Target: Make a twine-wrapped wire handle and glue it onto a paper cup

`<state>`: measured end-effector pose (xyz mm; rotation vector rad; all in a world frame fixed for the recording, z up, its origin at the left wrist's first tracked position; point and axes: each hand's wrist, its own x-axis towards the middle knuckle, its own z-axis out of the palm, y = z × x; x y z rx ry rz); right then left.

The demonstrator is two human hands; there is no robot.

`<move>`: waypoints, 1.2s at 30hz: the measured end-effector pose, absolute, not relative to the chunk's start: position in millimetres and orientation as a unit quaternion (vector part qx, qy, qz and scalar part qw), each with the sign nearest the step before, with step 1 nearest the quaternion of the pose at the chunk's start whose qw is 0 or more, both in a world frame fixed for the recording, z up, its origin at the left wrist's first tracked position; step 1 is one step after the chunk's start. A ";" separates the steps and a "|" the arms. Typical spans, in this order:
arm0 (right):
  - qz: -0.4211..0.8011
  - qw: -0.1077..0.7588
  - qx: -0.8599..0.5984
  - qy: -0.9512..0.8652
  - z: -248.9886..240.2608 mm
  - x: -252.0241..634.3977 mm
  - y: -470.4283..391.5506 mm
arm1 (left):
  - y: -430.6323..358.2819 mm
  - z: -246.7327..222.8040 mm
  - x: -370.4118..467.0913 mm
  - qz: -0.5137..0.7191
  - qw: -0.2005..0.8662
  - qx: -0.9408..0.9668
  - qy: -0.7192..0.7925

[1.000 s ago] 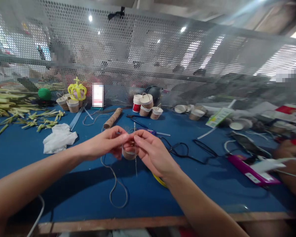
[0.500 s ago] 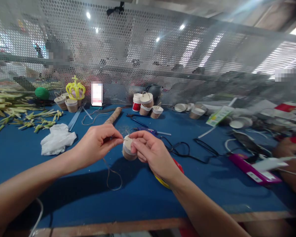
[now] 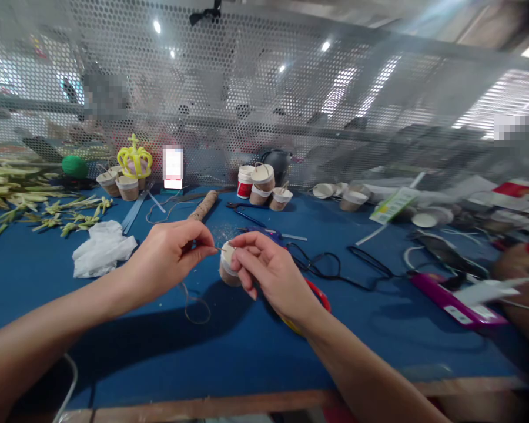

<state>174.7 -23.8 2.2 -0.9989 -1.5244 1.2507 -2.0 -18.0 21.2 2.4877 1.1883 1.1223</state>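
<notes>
My left hand (image 3: 178, 249) is closed in a pinch on thin brown twine (image 3: 197, 322), which hangs in a loose loop below it. A short taut length runs from those fingertips across the top of a small brown pot (image 3: 230, 275) with a white rim and pale top. My right hand (image 3: 268, 264) is at the pot's right side, thumb and forefinger pinched on the twine over the rim. Its other fingers curl loosely beside the pot and hide part of it. Under the right wrist lies a red and yellow ring-shaped object (image 3: 321, 296), partly covered.
Similar pots (image 3: 281, 200) stand behind, near blue-handled pliers (image 3: 251, 205) and a glue gun (image 3: 271, 235). White tissue (image 3: 103, 249), a twine-wrapped roll (image 3: 205, 205), a phone (image 3: 173, 167) and green stalks (image 3: 9, 182) lie leftward. A purple power strip (image 3: 458, 302) and another person's hand (image 3: 518, 270) are right.
My left hand has drawn slightly left, showing more twine over the pot. My right hand's lower fingers have loosened from the pot's side. The hanging loop has shifted left and up.
</notes>
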 end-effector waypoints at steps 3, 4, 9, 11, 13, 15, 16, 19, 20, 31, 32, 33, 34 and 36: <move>0.500 0.450 -0.404 -0.620 1.9 173.6 -24.3 | -16.7 20.3 -1.3 0.381 0.067 0.837 0.387; 0.502 0.450 -0.403 -0.619 1.7 173.5 -24.4 | -16.3 20.1 -1.1 0.381 0.064 0.839 0.383; 0.505 0.439 -0.414 -0.617 1.9 173.4 -24.5 | -16.4 20.9 -1.4 0.378 0.051 0.846 0.372; 0.501 0.434 -0.421 -0.619 3.0 172.8 -24.8 | -16.9 21.3 -1.9 0.379 0.047 0.846 0.371; 0.496 0.433 -0.426 -0.620 4.3 172.0 -25.5 | -17.2 21.7 -2.4 0.382 0.043 0.845 0.372; 0.490 0.433 -0.429 -0.623 5.3 171.2 -26.2 | -17.4 22.1 -2.6 0.384 0.040 0.845 0.371; 0.486 0.433 -0.430 -0.626 5.5 171.0 -26.5 | -17.5 22.3 -2.7 0.384 0.039 0.845 0.371; 0.476 0.431 -0.428 -0.636 5.0 171.0 -26.5 | -17.6 22.5 -2.6 0.387 0.037 0.844 0.369; 0.474 0.428 -0.427 -0.641 4.6 171.2 -26.3 | -17.6 22.3 -2.5 0.387 0.037 0.844 0.369; 0.442 0.419 -0.407 -0.682 0.2 173.1 -24.9 | -16.5 20.5 -2.9 0.383 0.026 0.844 0.376; 0.439 0.417 -0.408 -0.683 0.0 173.0 -24.8 | -16.5 20.6 -2.8 0.382 0.026 0.844 0.375; 0.435 0.416 -0.410 -0.685 -0.1 172.9 -24.7 | -16.6 20.6 -2.7 0.381 0.025 0.845 0.375; 0.432 0.416 -0.411 -0.686 -0.3 172.8 -24.5 | -16.7 20.5 -2.7 0.380 0.024 0.845 0.375; 0.426 0.415 -0.415 -0.689 -0.6 172.6 -24.3 | -16.8 20.2 -2.5 0.381 0.024 0.845 0.374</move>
